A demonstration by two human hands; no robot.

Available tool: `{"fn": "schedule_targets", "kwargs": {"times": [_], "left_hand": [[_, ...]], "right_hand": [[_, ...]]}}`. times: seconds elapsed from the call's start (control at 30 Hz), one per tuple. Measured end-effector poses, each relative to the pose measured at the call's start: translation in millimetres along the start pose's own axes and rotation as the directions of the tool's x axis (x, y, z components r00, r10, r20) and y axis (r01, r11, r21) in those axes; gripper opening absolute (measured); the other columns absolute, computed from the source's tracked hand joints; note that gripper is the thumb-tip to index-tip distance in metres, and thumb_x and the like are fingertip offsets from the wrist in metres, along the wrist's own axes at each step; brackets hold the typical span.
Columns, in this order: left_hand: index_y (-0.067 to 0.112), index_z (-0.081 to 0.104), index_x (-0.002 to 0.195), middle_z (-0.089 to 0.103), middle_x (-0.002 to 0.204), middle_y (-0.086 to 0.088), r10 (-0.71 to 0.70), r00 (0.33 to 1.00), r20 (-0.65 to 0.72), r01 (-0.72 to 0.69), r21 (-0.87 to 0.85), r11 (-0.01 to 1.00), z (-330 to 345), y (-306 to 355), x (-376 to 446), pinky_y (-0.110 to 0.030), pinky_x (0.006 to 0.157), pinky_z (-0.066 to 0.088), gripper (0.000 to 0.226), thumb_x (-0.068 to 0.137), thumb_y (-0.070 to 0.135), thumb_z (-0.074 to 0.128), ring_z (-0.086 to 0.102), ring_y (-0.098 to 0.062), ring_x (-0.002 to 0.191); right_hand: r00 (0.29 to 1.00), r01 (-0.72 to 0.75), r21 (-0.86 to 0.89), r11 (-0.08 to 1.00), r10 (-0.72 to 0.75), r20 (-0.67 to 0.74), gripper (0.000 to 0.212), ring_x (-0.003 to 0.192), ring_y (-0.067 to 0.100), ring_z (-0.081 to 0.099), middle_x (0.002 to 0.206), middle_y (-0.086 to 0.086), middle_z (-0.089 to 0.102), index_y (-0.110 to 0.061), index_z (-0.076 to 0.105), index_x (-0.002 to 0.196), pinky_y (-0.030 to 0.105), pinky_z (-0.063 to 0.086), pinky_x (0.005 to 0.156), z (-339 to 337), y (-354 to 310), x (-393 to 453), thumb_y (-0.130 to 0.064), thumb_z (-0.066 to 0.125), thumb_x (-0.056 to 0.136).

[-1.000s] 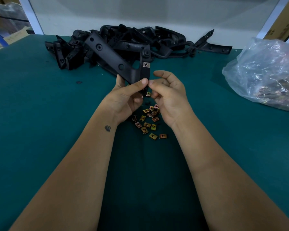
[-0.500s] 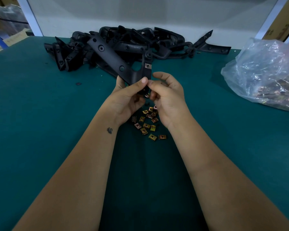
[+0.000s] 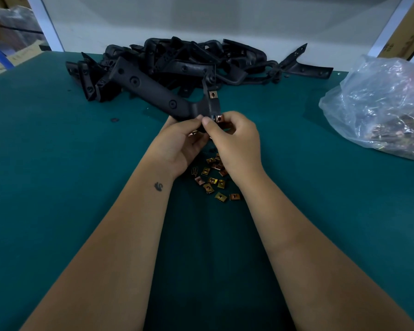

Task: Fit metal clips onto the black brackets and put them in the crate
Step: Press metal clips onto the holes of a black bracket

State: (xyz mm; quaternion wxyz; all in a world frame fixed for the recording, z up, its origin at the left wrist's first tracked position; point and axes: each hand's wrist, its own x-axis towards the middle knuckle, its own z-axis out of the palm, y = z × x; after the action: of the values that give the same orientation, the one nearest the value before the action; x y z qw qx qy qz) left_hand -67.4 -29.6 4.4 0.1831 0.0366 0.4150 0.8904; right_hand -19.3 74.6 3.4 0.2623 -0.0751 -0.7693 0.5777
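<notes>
A: What is the left hand [image 3: 182, 142] doing?

B: Its grip is curling round the lower end of the black bracket [image 3: 158, 95], holding it up off the green worktop [image 3: 58, 163] with the long arm slanting away to the left. One metal clip [image 3: 212, 94] is already sitting on the upright tab.

A: And the right hand [image 3: 234, 139]?

B: It is pinching a second clip [image 3: 219, 118] between thumb and fingers, right against the lower edge of that same tab. I judge it is being pushed on there.

A: How should that go well?

B: Probably by keeping the clip square to the edge while sliding, with the left thumb bracing the tab from the other side, until the clip's hole is lining up with the bracket's.

A: Where are the spares?

B: Loose clips [image 3: 213, 180] are lying on the worktop under the wrists, more in the plastic bag [image 3: 380, 106] at the right. The bracket pile [image 3: 189, 60] is waiting behind. The crate is not showing.
</notes>
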Motion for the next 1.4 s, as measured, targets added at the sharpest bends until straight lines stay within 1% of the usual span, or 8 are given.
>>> {"fn": "schedule_targets", "kwargs": {"times": [0.13, 0.3, 0.63, 0.83, 1.03, 1.13, 1.3, 1.4], "left_hand": [[0.009, 0.056, 0.113, 0.071, 0.094, -0.007, -0.023, 0.999, -0.026, 0.022, -0.027, 0.999, 2.6, 0.7, 0.7, -0.029, 0.082, 0.058, 0.016, 0.097, 0.007, 0.057, 0.069, -0.016, 0.082], [0.012, 0.060, 0.101, 0.073, 0.089, -0.005, -0.017, 1.000, -0.020, 0.017, -0.012, 1.000, 2.8, 0.0, 0.2, -0.030, 0.082, 0.058, 0.008, 0.096, 0.005, 0.058, 0.069, -0.016, 0.081], [0.013, 0.062, 0.102, 0.074, 0.090, -0.004, -0.011, 1.000, -0.004, 0.012, 0.020, 1.000, -0.5, -0.9, 1.6, -0.029, 0.084, 0.058, 0.010, 0.096, 0.006, 0.058, 0.070, -0.014, 0.083], [0.012, 0.062, 0.100, 0.074, 0.089, -0.004, -0.011, 1.000, -0.012, 0.011, 0.000, 1.000, -0.4, -1.4, 1.6, -0.028, 0.080, 0.059, 0.009, 0.096, 0.005, 0.058, 0.071, -0.015, 0.081], [0.012, 0.060, 0.090, 0.074, 0.081, -0.004, -0.005, 1.000, -0.031, 0.004, -0.029, 1.000, -1.0, -2.3, 1.7, -0.029, 0.077, 0.060, 0.013, 0.096, 0.002, 0.057, 0.072, -0.014, 0.075], [0.013, 0.061, 0.091, 0.074, 0.081, -0.003, -0.004, 1.000, -0.028, 0.004, -0.017, 1.000, -0.7, -1.9, 1.4, -0.030, 0.081, 0.059, 0.013, 0.096, 0.002, 0.057, 0.072, -0.014, 0.076], [0.013, 0.060, 0.091, 0.073, 0.082, -0.003, -0.008, 0.999, -0.037, 0.008, 0.002, 1.000, 0.4, -2.0, 1.1, -0.026, 0.073, 0.059, 0.012, 0.097, 0.003, 0.056, 0.070, -0.014, 0.077], [0.012, 0.059, 0.092, 0.072, 0.085, -0.004, -0.006, 0.999, -0.035, 0.007, 0.003, 1.000, 0.4, -2.0, 0.9, -0.026, 0.071, 0.059, 0.012, 0.097, 0.002, 0.055, 0.070, -0.014, 0.077]], "right_hand": [[0.999, 0.036, -0.079, 0.996, -0.037, -0.019, 0.012, 0.072, 0.000, 0.063, 0.075, -0.012, 0.070, -0.019, 0.074, 0.086, 0.014, 0.047, 0.063, -0.6, -1.2, -0.2, -0.030, 0.069, 0.089], [0.997, 0.071, -0.088, 0.994, -0.072, -0.005, 0.014, 0.076, 0.005, 0.065, 0.079, -0.008, 0.072, -0.018, 0.076, 0.089, 0.023, 0.052, 0.068, -1.5, -1.8, -1.4, -0.028, 0.067, 0.090], [0.996, 0.093, -0.145, 0.985, -0.091, 0.018, 0.019, 0.076, 0.018, 0.066, 0.080, -0.002, 0.072, -0.014, 0.075, 0.089, 0.045, 0.054, 0.072, -0.5, -2.4, -2.0, -0.029, 0.063, 0.092], [0.996, 0.083, -0.188, 0.979, -0.085, -0.002, 0.020, 0.080, 0.013, 0.065, 0.082, -0.005, 0.071, -0.015, 0.074, 0.090, 0.042, 0.054, 0.074, 0.4, -2.6, -1.9, -0.032, 0.064, 0.092], [0.991, 0.101, -0.343, 0.934, -0.124, -0.047, 0.029, 0.085, 0.013, 0.064, 0.090, -0.004, 0.071, -0.016, 0.074, 0.093, 0.041, 0.053, 0.075, 0.6, -4.5, -3.3, -0.043, 0.063, 0.091], [0.990, 0.118, -0.381, 0.917, -0.137, -0.025, 0.034, 0.079, 0.016, 0.063, 0.083, -0.001, 0.069, -0.014, 0.073, 0.088, 0.041, 0.052, 0.069, -1.1, -6.0, -3.5, -0.044, 0.060, 0.093], [0.990, 0.120, -0.405, 0.906, -0.138, -0.015, 0.042, 0.063, 0.021, 0.056, 0.066, 0.004, 0.060, -0.008, 0.066, 0.073, 0.039, 0.044, 0.055, -1.5, -6.4, -3.4, -0.043, 0.058, 0.094], [0.991, 0.119, -0.404, 0.907, -0.136, -0.013, 0.043, 0.063, 0.023, 0.055, 0.065, 0.006, 0.060, -0.007, 0.065, 0.072, 0.042, 0.045, 0.056, -1.6, -6.8, -3.7, -0.043, 0.058, 0.094]]}}
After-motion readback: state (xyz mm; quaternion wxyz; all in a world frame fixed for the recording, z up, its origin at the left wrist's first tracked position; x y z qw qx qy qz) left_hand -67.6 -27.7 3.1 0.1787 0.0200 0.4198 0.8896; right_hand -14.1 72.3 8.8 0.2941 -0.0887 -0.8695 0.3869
